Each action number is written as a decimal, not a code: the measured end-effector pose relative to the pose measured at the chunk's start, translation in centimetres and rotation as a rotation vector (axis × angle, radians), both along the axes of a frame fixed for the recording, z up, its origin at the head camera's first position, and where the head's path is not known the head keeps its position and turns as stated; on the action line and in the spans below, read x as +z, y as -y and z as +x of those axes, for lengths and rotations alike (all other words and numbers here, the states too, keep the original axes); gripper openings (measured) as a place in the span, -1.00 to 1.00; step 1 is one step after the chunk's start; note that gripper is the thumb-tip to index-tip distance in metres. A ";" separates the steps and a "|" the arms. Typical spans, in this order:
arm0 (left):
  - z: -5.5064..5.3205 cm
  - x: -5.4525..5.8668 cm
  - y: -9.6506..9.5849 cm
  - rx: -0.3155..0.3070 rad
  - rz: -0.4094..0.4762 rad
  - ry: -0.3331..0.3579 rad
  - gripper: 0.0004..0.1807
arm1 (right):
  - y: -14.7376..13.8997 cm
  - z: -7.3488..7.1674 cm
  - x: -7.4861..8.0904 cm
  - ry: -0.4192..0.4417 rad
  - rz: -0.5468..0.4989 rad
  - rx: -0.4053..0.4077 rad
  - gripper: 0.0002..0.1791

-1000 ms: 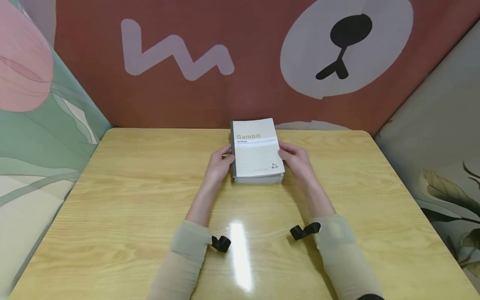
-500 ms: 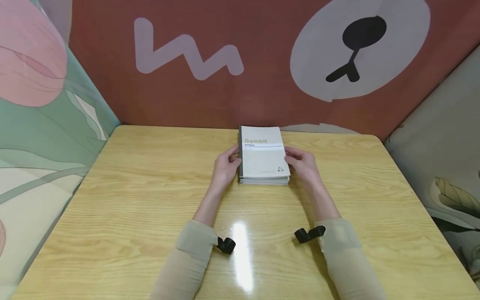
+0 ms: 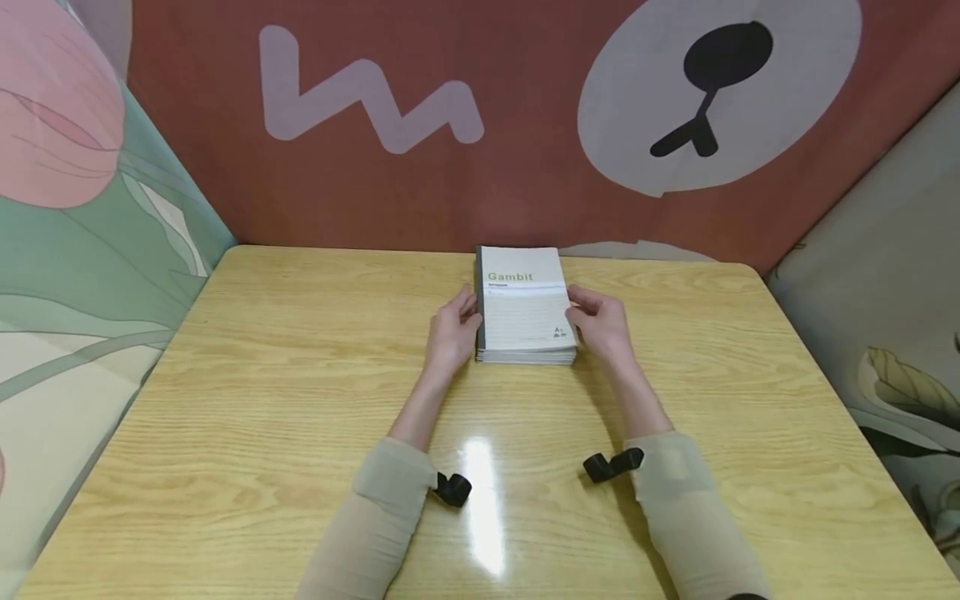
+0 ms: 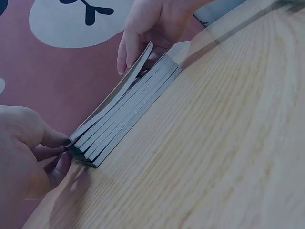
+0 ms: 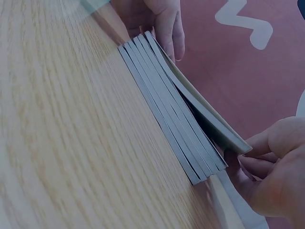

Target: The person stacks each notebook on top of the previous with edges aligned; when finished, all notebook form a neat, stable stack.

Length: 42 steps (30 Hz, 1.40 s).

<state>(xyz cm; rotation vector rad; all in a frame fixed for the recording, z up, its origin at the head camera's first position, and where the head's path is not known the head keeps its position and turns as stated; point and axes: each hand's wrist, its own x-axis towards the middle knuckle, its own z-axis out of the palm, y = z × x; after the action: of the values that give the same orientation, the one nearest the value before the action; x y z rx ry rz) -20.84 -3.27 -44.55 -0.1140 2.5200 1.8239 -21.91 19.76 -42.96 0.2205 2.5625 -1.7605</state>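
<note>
A white notebook [image 3: 525, 317] with a dark spine and the word "Gambit" on its cover tops a neat stack of several notebooks [image 4: 131, 112] near the table's far edge. My left hand [image 3: 453, 335] holds the spine side of the top notebook, thumb and fingers at its edge. On the opposite side, my right hand [image 3: 606, 329] pinches the top notebook's right edge. That edge is raised in the right wrist view, leaving a dark wedge-shaped gap above the stack, while the spine side lies close to the notebooks below. The right fingertips are partly hidden behind it.
The stack stands on a light wood table [image 3: 285, 400], close to a red-brown wall [image 3: 360, 200] with printed shapes. Patterned side walls flank the table. A black wrist camera [image 3: 453, 490] sits by the left sleeve, another camera [image 3: 611, 465] by the right.
The top notebook has come down and sits squarer over the stack; its right edge stays raised. Both hands have kept their hold on it. The head view has shifted slightly.
</note>
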 end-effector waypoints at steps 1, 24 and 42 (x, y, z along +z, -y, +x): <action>0.0 0.0 0.0 -0.006 0.005 0.005 -0.39 | 0.0 0.0 0.0 -0.003 0.008 -0.002 -0.49; 0.1 0.5 0.1 -0.013 -0.022 0.032 -0.43 | 0.2 -0.3 0.2 0.010 0.078 0.010 -0.52; 0.2 0.1 0.1 0.002 -0.006 0.048 -0.42 | -0.2 -0.1 -0.6 -0.022 0.136 0.046 -0.46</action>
<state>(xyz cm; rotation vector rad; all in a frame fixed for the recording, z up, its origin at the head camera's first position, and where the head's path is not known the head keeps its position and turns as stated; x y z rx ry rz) -20.65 -3.34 -44.49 -0.1577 2.4948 1.7916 -22.06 19.98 -43.57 0.1443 2.6823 -1.5833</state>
